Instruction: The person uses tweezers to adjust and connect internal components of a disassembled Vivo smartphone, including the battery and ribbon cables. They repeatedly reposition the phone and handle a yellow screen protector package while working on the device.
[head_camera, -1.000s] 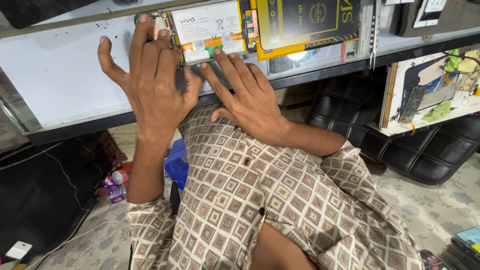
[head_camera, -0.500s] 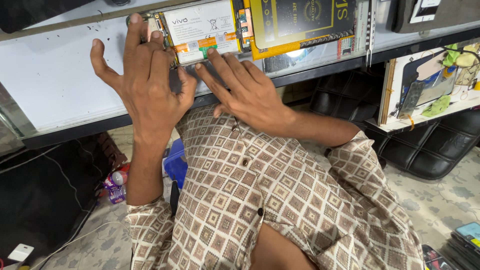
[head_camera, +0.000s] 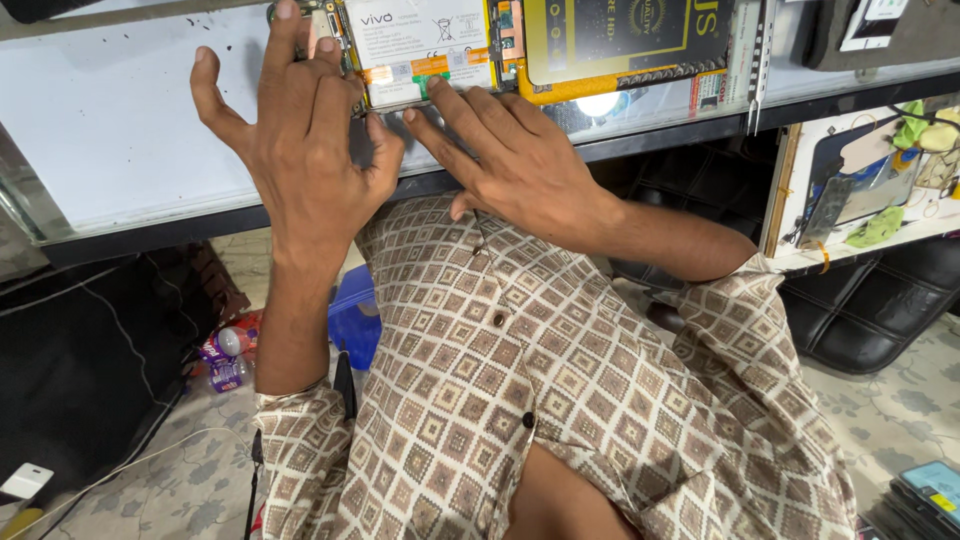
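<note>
**Hands closing in on the opened phone**

Head view, now against the earlier frames:

- Left hand (head_camera: 305, 150) spread flat on the bench (head_camera: 120, 130), fingers apart, forefinger stretched up to the top-left corner of the opened phone (head_camera: 420, 50). Half a second back, much the same pose; only a slight shift up and right, in step with the camera's own move.
- Right hand (head_camera: 510, 165) laid palm-down just beside the left, 2 fingertips (head_camera: 437, 88) now touching the lower edge of the white battery inside the phone. 1 second back, set lower, on the bench's front edge; since then crept up onto the phone.
- No closed grip on either side: both hands open, pressing rather than clamping, nothing lifted.
- Phone lying back-open, flat on the bench near its far side, between the 2 hands' fingertips, touching the yellow-and-black box (head_camera: 625, 45) on its right.
- Judged from this: phone braced by the left, worked at its lower edge by the right.
- Below the bench: plastic bottle (head_camera: 228, 350) on the floor, black cushioned seat (head_camera: 860, 320) to the right.
</note>
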